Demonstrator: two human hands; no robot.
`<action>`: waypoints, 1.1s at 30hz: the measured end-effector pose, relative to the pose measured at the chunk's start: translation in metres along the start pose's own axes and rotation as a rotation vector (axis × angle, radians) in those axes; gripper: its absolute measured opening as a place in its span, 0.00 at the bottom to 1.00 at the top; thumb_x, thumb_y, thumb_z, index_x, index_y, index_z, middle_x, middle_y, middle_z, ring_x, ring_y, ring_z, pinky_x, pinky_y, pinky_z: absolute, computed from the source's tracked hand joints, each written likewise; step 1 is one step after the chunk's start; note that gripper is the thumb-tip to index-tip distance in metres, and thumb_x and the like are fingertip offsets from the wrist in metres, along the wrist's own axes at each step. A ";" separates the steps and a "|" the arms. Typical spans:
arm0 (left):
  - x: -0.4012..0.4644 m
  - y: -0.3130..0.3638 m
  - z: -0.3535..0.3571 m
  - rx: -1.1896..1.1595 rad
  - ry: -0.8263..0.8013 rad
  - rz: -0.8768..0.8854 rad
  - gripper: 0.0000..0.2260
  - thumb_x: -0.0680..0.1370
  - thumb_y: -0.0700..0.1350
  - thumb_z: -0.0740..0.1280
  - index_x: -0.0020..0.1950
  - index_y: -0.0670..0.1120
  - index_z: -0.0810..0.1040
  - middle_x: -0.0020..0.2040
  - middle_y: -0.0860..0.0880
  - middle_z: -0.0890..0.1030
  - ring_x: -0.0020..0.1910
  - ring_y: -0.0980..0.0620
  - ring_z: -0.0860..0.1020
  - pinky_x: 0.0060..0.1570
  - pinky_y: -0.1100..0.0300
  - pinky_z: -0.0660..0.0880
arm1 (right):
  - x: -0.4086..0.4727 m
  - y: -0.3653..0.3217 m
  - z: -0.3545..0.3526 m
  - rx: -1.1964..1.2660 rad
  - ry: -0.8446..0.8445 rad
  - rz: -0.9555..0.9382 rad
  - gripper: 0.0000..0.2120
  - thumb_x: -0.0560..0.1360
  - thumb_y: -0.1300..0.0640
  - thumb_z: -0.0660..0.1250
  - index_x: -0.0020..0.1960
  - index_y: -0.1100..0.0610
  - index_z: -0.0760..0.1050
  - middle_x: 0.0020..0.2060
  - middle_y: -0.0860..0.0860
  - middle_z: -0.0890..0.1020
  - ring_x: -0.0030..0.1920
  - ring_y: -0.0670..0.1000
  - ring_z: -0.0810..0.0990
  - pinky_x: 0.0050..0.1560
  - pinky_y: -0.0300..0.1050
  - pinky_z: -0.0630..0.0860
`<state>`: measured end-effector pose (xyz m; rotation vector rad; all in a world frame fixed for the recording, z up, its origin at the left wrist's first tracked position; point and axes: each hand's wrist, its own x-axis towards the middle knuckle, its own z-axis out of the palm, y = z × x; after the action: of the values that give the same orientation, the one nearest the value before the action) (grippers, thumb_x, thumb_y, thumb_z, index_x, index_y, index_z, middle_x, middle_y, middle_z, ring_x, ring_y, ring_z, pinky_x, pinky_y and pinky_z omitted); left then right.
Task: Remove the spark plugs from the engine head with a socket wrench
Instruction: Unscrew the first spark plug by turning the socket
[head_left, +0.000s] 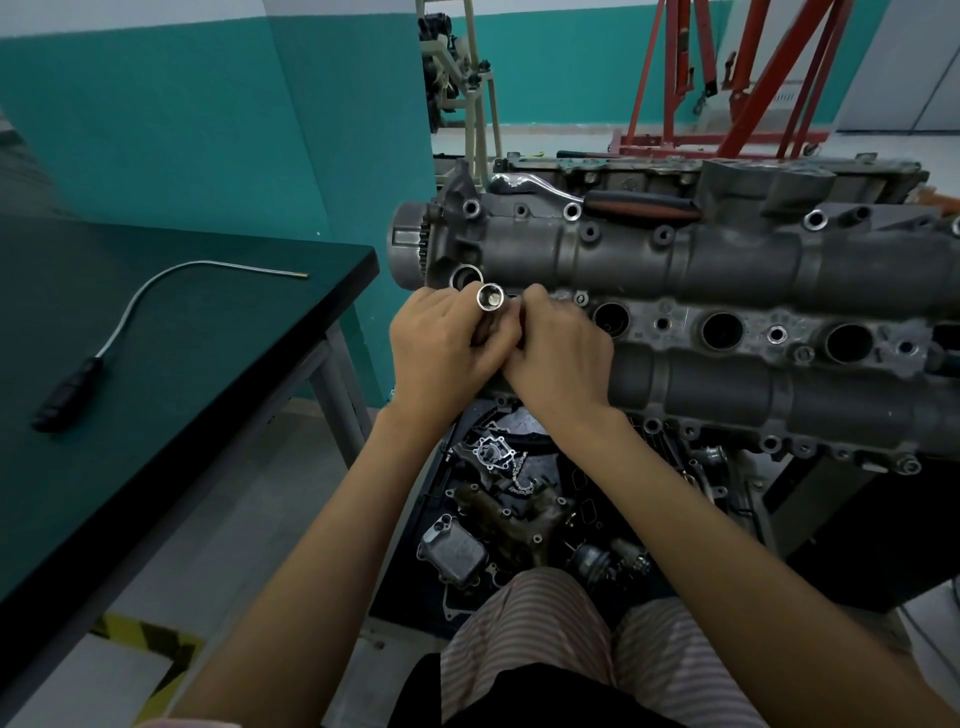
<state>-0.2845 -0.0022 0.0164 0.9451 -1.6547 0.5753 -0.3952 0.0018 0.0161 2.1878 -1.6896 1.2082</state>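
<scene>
Left grip (439, 348) curled round the socket (490, 306), open end up. Right grip (558, 345) curled tight against it, contents hidden. Both just in front of the head (727, 291), near its leftmost plug well. Wrench (641, 206) lying on top behind. Pickup tool (130, 322) on the surface (218, 364), left.

an auto repair workshop, a stripped engine head (727, 291) sitting on a stand, a red engine hoist (737, 78) standing behind, loose engine parts (498, 499) lying in a floor tray, hazard tape (140, 649) marking the floor
</scene>
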 end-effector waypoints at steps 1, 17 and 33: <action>0.000 0.000 0.000 -0.006 0.010 -0.001 0.17 0.75 0.43 0.65 0.27 0.40 0.71 0.23 0.47 0.69 0.23 0.48 0.67 0.29 0.57 0.63 | 0.001 0.001 0.001 -0.029 -0.018 0.001 0.09 0.72 0.52 0.64 0.42 0.57 0.70 0.39 0.54 0.80 0.42 0.56 0.78 0.34 0.42 0.59; -0.001 0.000 0.001 0.008 0.025 -0.007 0.17 0.76 0.44 0.65 0.28 0.39 0.72 0.23 0.47 0.70 0.23 0.49 0.68 0.30 0.59 0.63 | 0.000 -0.001 -0.001 0.007 -0.013 0.007 0.10 0.73 0.51 0.63 0.41 0.56 0.67 0.39 0.55 0.80 0.42 0.57 0.77 0.34 0.43 0.59; 0.000 0.001 0.000 -0.010 0.017 -0.023 0.17 0.75 0.42 0.66 0.26 0.38 0.72 0.22 0.46 0.70 0.22 0.48 0.68 0.28 0.56 0.64 | 0.001 0.000 0.000 -0.050 -0.007 -0.007 0.10 0.74 0.51 0.62 0.46 0.59 0.73 0.42 0.56 0.80 0.46 0.57 0.77 0.36 0.43 0.60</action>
<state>-0.2854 -0.0018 0.0164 0.9484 -1.6284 0.5570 -0.3949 0.0011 0.0167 2.1701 -1.6950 1.1453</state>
